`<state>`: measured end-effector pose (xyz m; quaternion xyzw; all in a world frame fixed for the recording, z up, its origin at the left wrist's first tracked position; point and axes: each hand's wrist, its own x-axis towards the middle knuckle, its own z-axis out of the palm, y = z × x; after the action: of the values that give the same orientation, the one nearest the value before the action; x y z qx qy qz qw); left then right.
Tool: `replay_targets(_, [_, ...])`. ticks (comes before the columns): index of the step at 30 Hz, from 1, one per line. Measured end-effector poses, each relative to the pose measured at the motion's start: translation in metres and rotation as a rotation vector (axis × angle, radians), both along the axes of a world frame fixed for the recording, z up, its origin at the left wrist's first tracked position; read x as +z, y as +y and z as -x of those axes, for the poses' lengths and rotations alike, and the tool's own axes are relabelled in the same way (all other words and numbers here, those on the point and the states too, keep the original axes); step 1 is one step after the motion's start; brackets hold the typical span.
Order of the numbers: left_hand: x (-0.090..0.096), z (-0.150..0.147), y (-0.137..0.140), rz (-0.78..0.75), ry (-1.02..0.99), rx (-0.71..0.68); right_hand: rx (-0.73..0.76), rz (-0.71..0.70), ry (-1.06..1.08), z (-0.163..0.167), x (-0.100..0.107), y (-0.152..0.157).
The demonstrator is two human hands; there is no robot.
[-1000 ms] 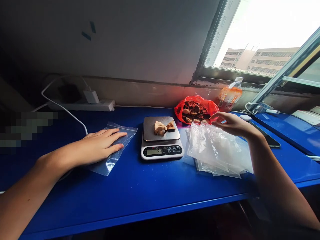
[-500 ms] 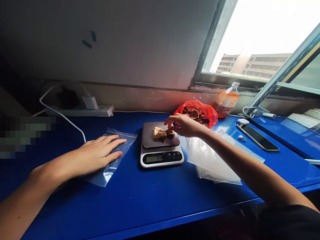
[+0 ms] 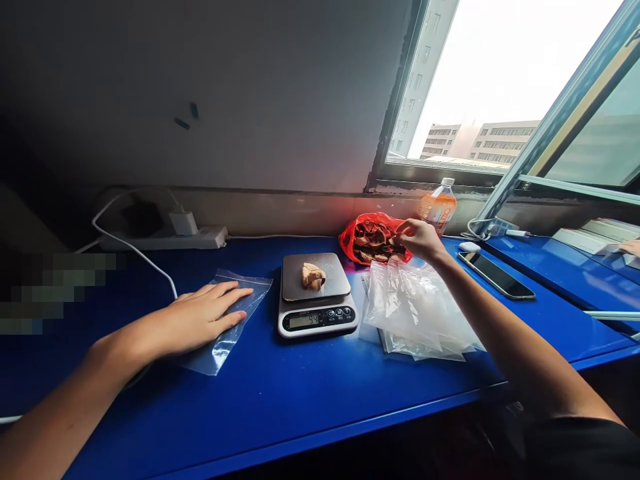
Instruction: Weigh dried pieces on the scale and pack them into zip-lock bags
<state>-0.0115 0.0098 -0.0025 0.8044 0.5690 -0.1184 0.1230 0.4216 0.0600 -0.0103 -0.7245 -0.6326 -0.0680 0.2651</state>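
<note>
A person's left hand lies flat, fingers spread, on a clear zip bag on the blue bench. Just beyond, a digital scale carries a pale piece; farther back, the right hand is at a red bag of brown slices, its fingers' grip impossible to tell.

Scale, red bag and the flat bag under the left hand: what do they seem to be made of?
The scale has a metal-looking grey platform with a soft sheen; its smooth white body is probably plastic. The red bag looks like thin plastic film, from its crinkled rim. The flat bag seems clear, glossy plastic: the blue table shows through and highlights streak it.
</note>
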Motion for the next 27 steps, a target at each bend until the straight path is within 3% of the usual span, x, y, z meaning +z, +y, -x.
replay_targets(2, [0.000,0.000,0.000,0.001,0.014,0.005,-0.063,0.002,-0.058,-0.010,-0.006,0.004])
replay_targets(5, [0.001,-0.002,0.000,0.008,0.017,0.012,-0.035,0.017,-0.150,-0.008,-0.016,0.007])
replay_targets(11, [-0.003,0.001,0.004,0.005,-0.002,-0.003,0.292,0.172,-0.313,0.006,-0.025,0.010])
replay_targets(15, [-0.005,0.003,0.006,0.005,-0.027,-0.014,0.410,0.223,-0.335,0.009,-0.026,0.014])
replay_targets(24, [0.002,-0.002,0.000,-0.012,-0.042,-0.012,0.390,0.145,-0.142,0.012,-0.019,0.014])
replay_targets(27, [0.003,-0.003,-0.002,-0.005,-0.034,-0.003,0.407,0.150,0.065,0.013,-0.013,0.008])
